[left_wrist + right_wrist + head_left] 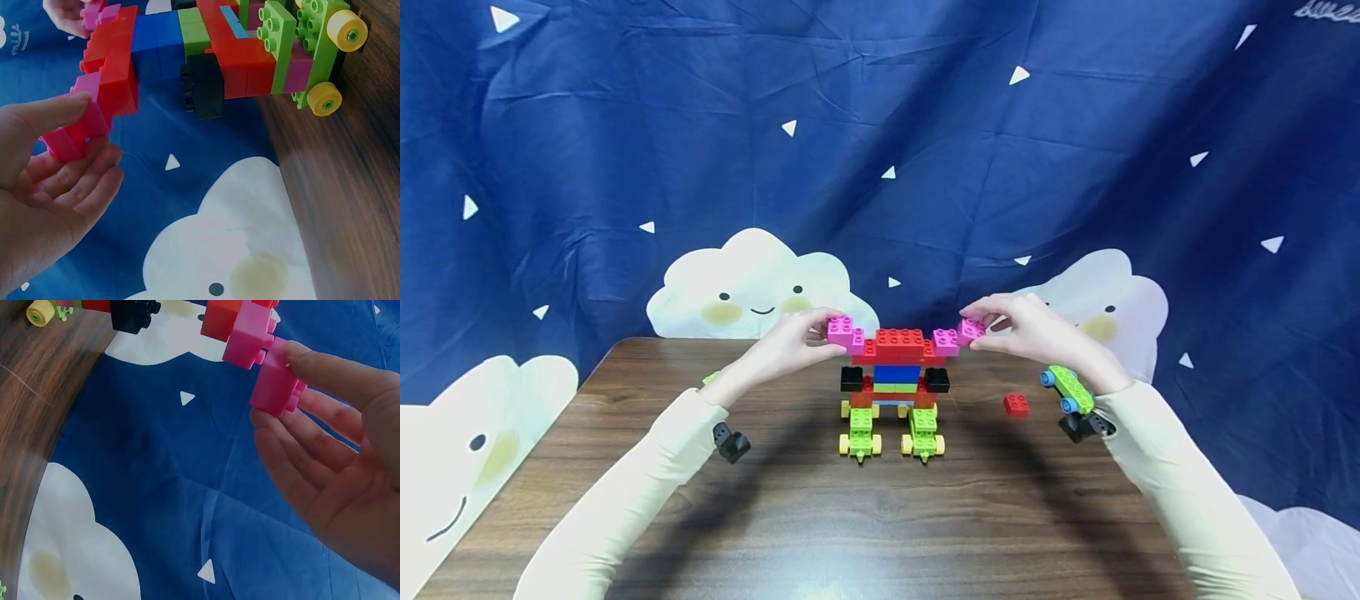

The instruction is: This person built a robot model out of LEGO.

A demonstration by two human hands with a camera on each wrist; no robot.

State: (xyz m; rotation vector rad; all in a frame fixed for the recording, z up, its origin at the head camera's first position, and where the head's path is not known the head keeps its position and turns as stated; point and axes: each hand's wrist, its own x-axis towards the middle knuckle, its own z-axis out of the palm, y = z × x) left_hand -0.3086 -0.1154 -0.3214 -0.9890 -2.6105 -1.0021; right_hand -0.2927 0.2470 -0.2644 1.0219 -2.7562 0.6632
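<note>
A toy figure of building bricks stands on the table, with a red top [899,342], a blue brick [897,377], black bricks [852,379] at both sides and green wheeled bases [861,429] under it. My left hand [790,343] pinches a pink brick [839,331] at the figure's upper left end, thumb on one side and fingers beneath in the left wrist view. With thumb and fingertips, my right hand [1033,329] holds another pink brick [275,378], tilted against the pink brick [249,334] at the upper right end. Whether those two are joined, I cannot tell.
On the wooden table [880,517] a small red brick [1017,405] lies right of the figure. A green wheeled base [1070,387] with blue wheels sits beside my right wrist. Part of a green piece [709,377] shows behind my left wrist. A blue curtain [880,167] hangs behind.
</note>
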